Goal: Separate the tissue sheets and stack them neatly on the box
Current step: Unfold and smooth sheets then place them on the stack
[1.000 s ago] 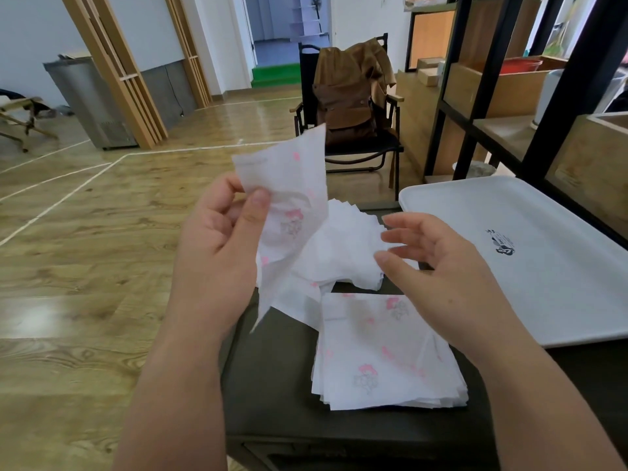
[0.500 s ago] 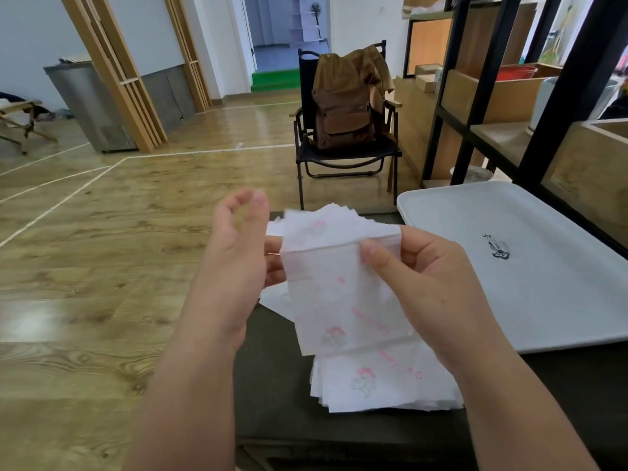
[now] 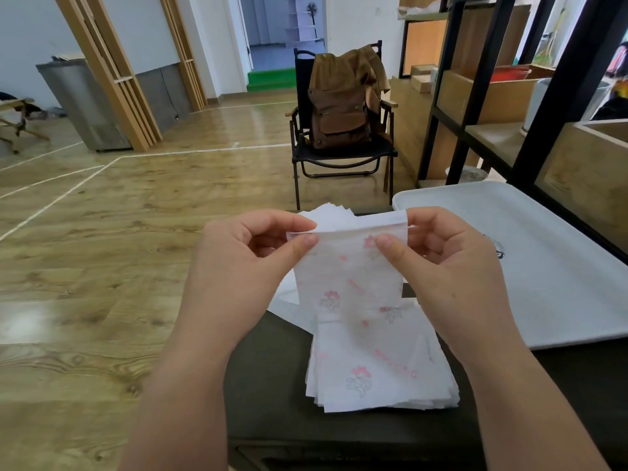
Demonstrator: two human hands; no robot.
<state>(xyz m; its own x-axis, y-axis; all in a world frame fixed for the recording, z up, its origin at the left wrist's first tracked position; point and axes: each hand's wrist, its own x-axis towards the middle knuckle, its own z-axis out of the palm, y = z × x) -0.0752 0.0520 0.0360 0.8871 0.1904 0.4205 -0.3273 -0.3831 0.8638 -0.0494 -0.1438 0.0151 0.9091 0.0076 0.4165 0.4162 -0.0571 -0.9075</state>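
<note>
Wooden floor and dark box top (image 3: 272,385), with both hands raised over a stack of tissues.

Left hand (image 3: 244,266) and right hand (image 3: 448,266) each pinch a top corner of one pink-flowered tissue sheet (image 3: 350,277) between thumb and fingers, holding it up so that it hangs above the neat stack (image 3: 377,368) on the box. Loose unsorted tissues (image 3: 331,214) lie behind the sheet. A white tray (image 3: 560,283) sits just right of the stack; a chair (image 3: 343,158) with a brown backpack (image 3: 343,100) stands beyond.
</note>
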